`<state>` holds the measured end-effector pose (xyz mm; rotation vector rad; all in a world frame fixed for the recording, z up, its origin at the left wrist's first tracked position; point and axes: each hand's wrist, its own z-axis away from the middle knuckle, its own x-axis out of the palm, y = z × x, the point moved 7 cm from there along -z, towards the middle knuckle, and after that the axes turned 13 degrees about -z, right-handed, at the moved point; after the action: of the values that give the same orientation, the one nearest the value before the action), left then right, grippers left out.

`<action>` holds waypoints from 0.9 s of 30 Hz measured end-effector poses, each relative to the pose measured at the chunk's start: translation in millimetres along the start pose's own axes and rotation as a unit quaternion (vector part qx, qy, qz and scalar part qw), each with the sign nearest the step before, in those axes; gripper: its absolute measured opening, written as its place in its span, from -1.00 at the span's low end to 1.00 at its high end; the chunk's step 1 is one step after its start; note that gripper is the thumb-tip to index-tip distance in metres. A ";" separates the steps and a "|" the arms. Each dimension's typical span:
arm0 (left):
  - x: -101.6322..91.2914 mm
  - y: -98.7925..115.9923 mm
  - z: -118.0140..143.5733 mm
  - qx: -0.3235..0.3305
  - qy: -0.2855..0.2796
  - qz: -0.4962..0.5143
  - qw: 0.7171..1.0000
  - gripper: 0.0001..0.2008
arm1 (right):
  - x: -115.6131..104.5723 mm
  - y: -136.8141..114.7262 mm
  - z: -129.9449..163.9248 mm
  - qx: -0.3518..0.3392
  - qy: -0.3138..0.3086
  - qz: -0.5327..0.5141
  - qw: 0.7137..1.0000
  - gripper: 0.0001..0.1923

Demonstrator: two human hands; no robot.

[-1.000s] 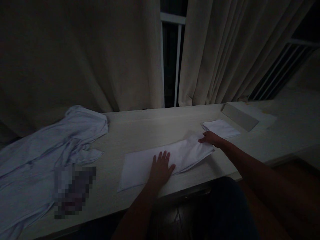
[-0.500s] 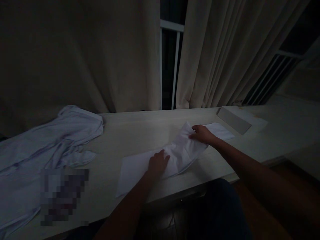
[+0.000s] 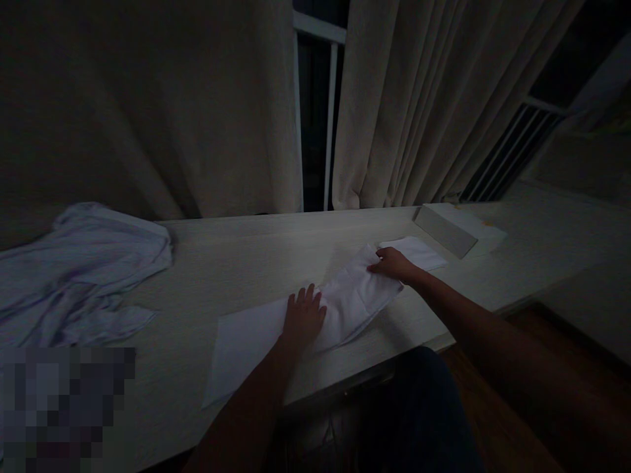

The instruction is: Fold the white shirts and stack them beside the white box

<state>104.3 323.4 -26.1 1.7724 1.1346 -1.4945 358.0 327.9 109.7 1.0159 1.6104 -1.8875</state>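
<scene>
A long white cloth [image 3: 352, 299], folded into a strip, lies along the pale counter. Its left part is flat, while its right end is raised and slightly rumpled. My left hand [image 3: 303, 316] rests on the middle of the strip, palm down with fingers spread. With fingers and thumb closed, my right hand [image 3: 394, 265] grips the upper edge of the raised right end. Just behind that hand is a second folded white cloth [image 3: 418, 251], lying flat and partly covered.
A crumpled pale cloth heap [image 3: 108, 246] covers the counter's left side, with a blurred-out patch in front. A pale box [image 3: 451, 230] stands at the back right. Curtains [image 3: 221, 118] hang behind the counter [image 3: 236, 256]. My knee [image 3: 421, 394] is by its front edge.
My left hand has flattened and its fingers have spread on the cloth. The raised right end has come down a little and looks smoother. The whole view has shifted slightly.
</scene>
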 end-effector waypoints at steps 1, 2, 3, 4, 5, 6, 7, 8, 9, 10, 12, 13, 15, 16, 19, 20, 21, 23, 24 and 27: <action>2.2 3.4 -0.9 0.021 0.002 0.003 1.000 -0.43 | 0.5 0.1 -0.4 0.000 -0.006 -0.010 1.000 -0.65; 5.1 6.5 -1.0 0.039 0.000 0.009 0.999 -0.41 | 0.6 -0.3 -0.5 0.002 -0.010 -0.022 1.000 -0.66; 8.4 8.8 -0.5 0.052 -0.006 0.018 0.998 -0.39 | 0.1 -1.2 -0.3 0.004 -0.011 -0.034 0.999 -0.68; 11.8 9.9 0.3 0.056 -0.015 0.027 0.998 -0.37 | -0.9 -2.2 0.1 0.008 -0.011 -0.044 0.999 -0.70; 14.6 10.4 1.2 0.056 -0.021 0.034 0.998 -0.34 | -1.9 -3.5 0.6 0.013 -0.011 -0.051 0.999 -0.72; 16.5 10.8 2.2 0.057 -0.023 0.038 0.997 -0.32 | -2.8 -4.9 1.1 0.019 -0.010 -0.056 0.998 -0.74; 17.8 11.3 3.0 0.057 -0.025 0.040 0.997 -0.31 | -3.3 -6.8 1.5 0.023 -0.011 -0.060 0.998 -0.76; 18.6 11.6 3.7 0.057 -0.026 0.040 0.997 -0.30 | -3.0 -9.2 1.8 0.026 -0.015 -0.066 0.997 -0.78; 19.0 11.9 4.1 0.056 -0.026 0.039 0.997 -0.29 | -2.5 -11.9 1.9 0.029 -0.017 -0.073 0.997 -0.80; 19.1 12.0 4.2 0.054 -0.027 0.039 0.997 -0.29 | -1.9 -15.0 1.9 0.031 -0.017 -0.080 0.996 -0.81; 18.4 12.4 3.8 0.052 -0.028 0.044 0.997 -0.29 | -0.3 -22.7 1.3 0.028 -0.013 -0.090 0.995 -0.82; 17.7 12.4 3.1 0.053 -0.031 0.051 0.997 -0.29 | 0.4 -27.4 0.9 0.024 -0.010 -0.091 0.996 -0.82; 16.2 11.1 0.8 0.055 -0.040 0.073 0.995 -0.31 | 1.9 -39.2 0.4 0.010 -0.005 -0.083 0.996 -0.81; 15.3 9.5 -0.9 0.054 -0.045 0.084 0.994 -0.32 | 2.7 -46.3 0.4 0.002 -0.005 -0.075 0.997 -0.81; 9.5 1.8 -7.5 0.046 -0.046 0.102 0.993 -0.40 | 4.1 -70.4 2.2 -0.023 -0.005 -0.036 0.999 -0.79; 6.9 -0.5 -9.7 0.044 -0.042 0.104 0.993 -0.43 | 4.8 -79.1 3.4 -0.034 -0.007 -0.017 0.999 -0.78; 4.4 -2.2 -11.6 0.044 -0.037 0.108 0.992 -0.46 | 6.0 -87.9 4.9 -0.047 -0.010 0.004 0.999 -0.77; 0.7 -2.6 -14.6 0.048 -0.031 0.117 0.991 -0.49 | 9.8 -103.5 8.2 -0.077 -0.016 0.050 0.996 -0.77; -0.1 -1.7 -15.9 0.048 -0.030 0.122 0.991 -0.47 | 12.2 -109.8 9.8 -0.092 -0.019 0.073 0.993 -0.76; 0.1 3.4 -20.6 0.035 -0.029 0.130 0.991 -0.37 | 19.3 -119.8 12.9 -0.123 -0.021 0.128 0.984 -0.74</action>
<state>117.5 339.0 -21.9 1.8308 0.7972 -1.4323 253.7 343.1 171.2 1.0141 1.5591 -1.4907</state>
